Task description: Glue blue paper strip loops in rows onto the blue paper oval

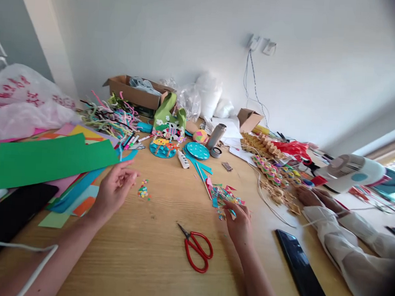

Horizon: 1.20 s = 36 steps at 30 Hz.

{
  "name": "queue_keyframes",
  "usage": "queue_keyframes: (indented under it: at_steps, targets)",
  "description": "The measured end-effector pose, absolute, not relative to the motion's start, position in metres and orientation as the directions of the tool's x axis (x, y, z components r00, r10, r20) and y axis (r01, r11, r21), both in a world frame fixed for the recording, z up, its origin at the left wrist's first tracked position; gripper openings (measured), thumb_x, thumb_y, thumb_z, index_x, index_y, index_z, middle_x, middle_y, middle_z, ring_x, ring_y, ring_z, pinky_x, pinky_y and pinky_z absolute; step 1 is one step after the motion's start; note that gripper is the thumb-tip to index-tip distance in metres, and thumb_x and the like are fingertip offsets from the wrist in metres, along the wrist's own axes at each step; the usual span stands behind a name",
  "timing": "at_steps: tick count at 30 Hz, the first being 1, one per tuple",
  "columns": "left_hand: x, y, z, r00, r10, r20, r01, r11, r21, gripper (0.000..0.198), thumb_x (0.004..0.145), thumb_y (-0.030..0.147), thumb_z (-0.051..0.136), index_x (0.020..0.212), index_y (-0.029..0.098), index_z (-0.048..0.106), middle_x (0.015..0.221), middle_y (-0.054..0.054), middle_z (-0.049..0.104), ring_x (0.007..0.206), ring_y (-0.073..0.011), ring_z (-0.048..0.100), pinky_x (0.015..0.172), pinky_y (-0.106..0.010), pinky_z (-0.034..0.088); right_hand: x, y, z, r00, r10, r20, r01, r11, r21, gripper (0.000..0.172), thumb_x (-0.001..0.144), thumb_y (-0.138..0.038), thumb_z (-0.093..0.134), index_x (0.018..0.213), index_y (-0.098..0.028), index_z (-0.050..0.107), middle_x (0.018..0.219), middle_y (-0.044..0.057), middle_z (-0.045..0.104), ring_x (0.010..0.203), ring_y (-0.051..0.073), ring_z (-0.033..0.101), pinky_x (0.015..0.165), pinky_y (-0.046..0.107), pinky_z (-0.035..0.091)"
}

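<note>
My left hand (114, 190) hovers over the table beside the green paper sheet (56, 159). Its fingers are curled, with the thumb close to the index finger, and I cannot make out anything between them. Just right of it lies a small heap of round confetti (143, 190). My right hand (240, 224) reaches into a pile of colourful paper scraps (226, 195), its fingers bent and drawn together on the near side of the pile. Red-handled scissors (198, 250) lie on the table between my forearms, blades pointing up and left.
At right, a co-worker's hands (318, 198) rest near a white and blue machine (353, 173). A black phone (302, 268) lies near the front edge. Behind are a glue bottle (184, 160), a blue plate (197, 151), a thermos (216, 136), pipe cleaners (110, 118) and a cardboard box (134, 92).
</note>
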<state>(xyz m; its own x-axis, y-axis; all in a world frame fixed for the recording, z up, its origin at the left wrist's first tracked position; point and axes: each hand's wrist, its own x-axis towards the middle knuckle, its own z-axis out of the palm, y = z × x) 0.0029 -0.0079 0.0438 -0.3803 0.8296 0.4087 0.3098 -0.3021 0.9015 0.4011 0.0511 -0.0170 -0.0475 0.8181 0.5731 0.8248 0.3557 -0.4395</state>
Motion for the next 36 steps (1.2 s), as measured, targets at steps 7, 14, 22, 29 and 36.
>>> queue_keyframes:
  at_steps: [7, 14, 22, 29, 36]
  targets:
    - [-0.013, -0.007, 0.077, -0.589, 0.742, 0.322, 0.009, -0.392, 0.920, 0.042, 0.079, 0.039, 0.070, 0.114, 0.019, 0.059, 0.084, -0.002, 0.071, 0.059, -0.0112, 0.058, 0.057, -0.025, 0.050, 0.401, 0.051, -0.023, -0.037, 0.797, 0.603, 0.822, 0.367, -0.435, 0.036, 0.090, -0.049, 0.053, 0.101, -0.021, 0.073, 0.083, 0.006, 0.068, 0.078, 0.023, 0.060, 0.077, 0.037, 0.042]
    - [-0.023, -0.011, 0.089, -0.524, 0.754, 0.397, 0.157, -0.373, 0.915, 0.037, 0.084, 0.039, 0.064, 0.114, 0.019, 0.058, 0.087, -0.003, 0.072, 0.066, -0.0140, 0.063, 0.062, -0.028, 0.053, 0.404, 0.053, -0.027, -0.057, 0.672, 0.739, 0.908, 0.342, -0.241, 0.061, 0.095, -0.064, 0.036, 0.097, -0.016, 0.074, 0.082, 0.010, 0.070, 0.079, 0.026, 0.058, 0.076, 0.037, 0.041]
    - [-0.012, -0.011, 0.032, 0.016, 0.840, 0.543, 0.741, -0.374, 0.558, 0.034, 0.090, 0.017, 0.051, 0.123, 0.021, 0.057, 0.089, -0.003, 0.074, 0.086, -0.0181, 0.069, 0.081, -0.033, 0.054, 0.397, 0.047, -0.018, -0.107, 0.610, 0.785, 0.922, 0.356, -0.150, 0.050, 0.098, -0.054, 0.040, 0.097, -0.015, 0.072, 0.074, 0.007, 0.066, 0.074, 0.023, 0.058, 0.073, 0.034, 0.041]
    - [-0.006, -0.006, 0.009, 0.145, 0.882, 0.448, 0.836, -0.351, 0.421, 0.042, 0.089, 0.010, 0.049, 0.129, 0.023, 0.054, 0.097, -0.004, 0.071, 0.092, -0.0189, 0.066, 0.082, -0.034, 0.054, 0.399, 0.048, -0.019, -0.089, 0.629, 0.772, 0.932, 0.326, -0.159, 0.052, 0.098, -0.056, 0.039, 0.096, -0.015, 0.071, 0.075, 0.007, 0.066, 0.075, 0.024, 0.060, 0.074, 0.035, 0.043]
    - [-0.009, -0.001, 0.006, 0.116, 0.884, 0.454, 0.854, -0.322, 0.408, 0.045, 0.091, 0.010, 0.045, 0.133, 0.022, 0.050, 0.102, -0.006, 0.069, 0.100, -0.0211, 0.063, 0.087, -0.037, 0.053, 0.397, 0.047, -0.018, -0.020, 0.639, 0.769, 0.910, 0.331, -0.251, 0.051, 0.097, -0.057, 0.040, 0.094, -0.016, 0.071, 0.080, 0.008, 0.066, 0.075, 0.023, 0.062, 0.072, 0.034, 0.046]
